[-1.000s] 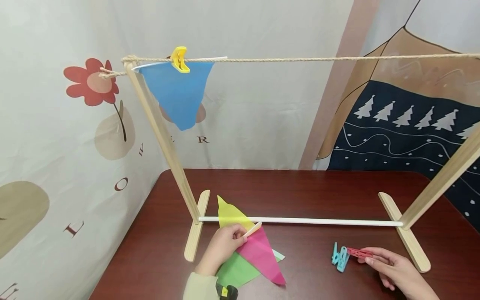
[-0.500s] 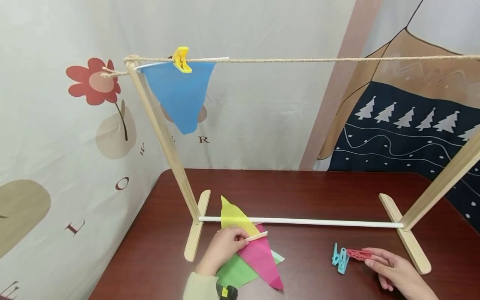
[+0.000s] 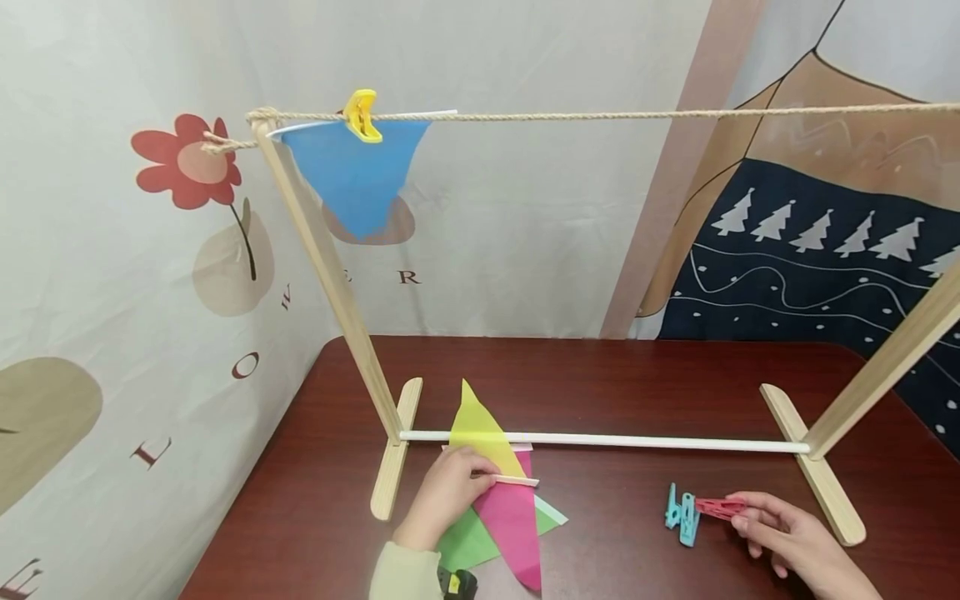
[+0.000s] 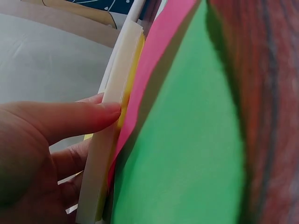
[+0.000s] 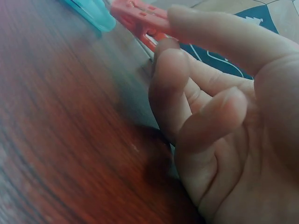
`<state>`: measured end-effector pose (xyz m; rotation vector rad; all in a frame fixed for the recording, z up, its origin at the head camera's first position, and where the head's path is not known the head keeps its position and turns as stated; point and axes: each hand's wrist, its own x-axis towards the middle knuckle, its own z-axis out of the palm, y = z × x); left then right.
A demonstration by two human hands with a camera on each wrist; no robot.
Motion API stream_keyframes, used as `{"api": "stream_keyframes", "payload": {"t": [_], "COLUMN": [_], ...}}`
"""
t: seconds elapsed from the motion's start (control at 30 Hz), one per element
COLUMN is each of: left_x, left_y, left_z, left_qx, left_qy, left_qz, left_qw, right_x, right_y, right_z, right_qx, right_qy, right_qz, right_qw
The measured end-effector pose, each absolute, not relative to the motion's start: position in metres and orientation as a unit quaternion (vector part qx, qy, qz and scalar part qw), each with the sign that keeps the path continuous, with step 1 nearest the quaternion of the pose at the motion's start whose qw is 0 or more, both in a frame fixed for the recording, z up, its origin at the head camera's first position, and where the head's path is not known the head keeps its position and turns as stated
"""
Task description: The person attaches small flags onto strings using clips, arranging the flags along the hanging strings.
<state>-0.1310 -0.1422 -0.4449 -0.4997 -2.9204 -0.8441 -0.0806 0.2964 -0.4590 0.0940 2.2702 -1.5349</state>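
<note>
- My left hand (image 3: 446,496) is pinching the pale strip (image 4: 122,70) along the wide edge of the yellow pennant (image 3: 480,425), thumb on one face, fingers behind; presumably because the strip is looking stiffer than the sheet and making a firmer grip.
- The yellow pennant's tip is pointing away from me, past the white rod (image 3: 637,442); whether the two are touching, I cannot tell.
- Nearer me, the pink pennant (image 3: 513,533) is lying over the green pennant (image 3: 461,542) on the table (image 3: 600,550), loosely fanned, so each colour is showing.
- My right hand (image 3: 795,533) is holding the red clip (image 3: 718,507) by its near end, between thumb and fingers, others curling loosely; this hold seems to be leaving the far end free.
- The teal clip (image 3: 687,521), perhaps more than one, is sitting just beside the red clip's far end; contact is unclear.
- Above, the yellow clip (image 3: 362,117) is fastening the blue pennant (image 3: 356,175) to the rope (image 3: 562,116) near the wooden post (image 3: 330,267), biting about mid-edge, likely for balance.
- Writing: the backdrop (image 3: 510,250) is showing L, O, W, R, a partly hidden E, and one letter cut by the frame, probably spelling "flower". No brand or label is reading clearly.
</note>
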Motion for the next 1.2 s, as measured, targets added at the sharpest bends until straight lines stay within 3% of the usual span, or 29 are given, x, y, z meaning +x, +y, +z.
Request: {"api": "stream_keyframes", "payload": {"t": [0.47, 0.7, 1.2], "left_x": [-0.128, -0.128, -0.128], "left_y": [-0.144, -0.149, -0.153], "left_z": [-0.44, -0.439, -0.44], "left_qx": [-0.136, -0.141, -0.093], "left_qy": [-0.951, -0.941, -0.952], "left_qz": [-0.276, -0.309, -0.292], "left_qw": [0.004, -0.009, 0.019], "right_x": [-0.083, -0.08, -0.08], "right_y": [0.302, 0.297, 0.304], "right_z": [-0.463, -0.461, -0.467], "right_qx": [0.011, 0.031, -0.026], "right_qy": [0.784, 0.81, 0.785], "right_qz": [-0.581, -0.551, -0.594], "right_qw": [0.22, 0.197, 0.173]}}
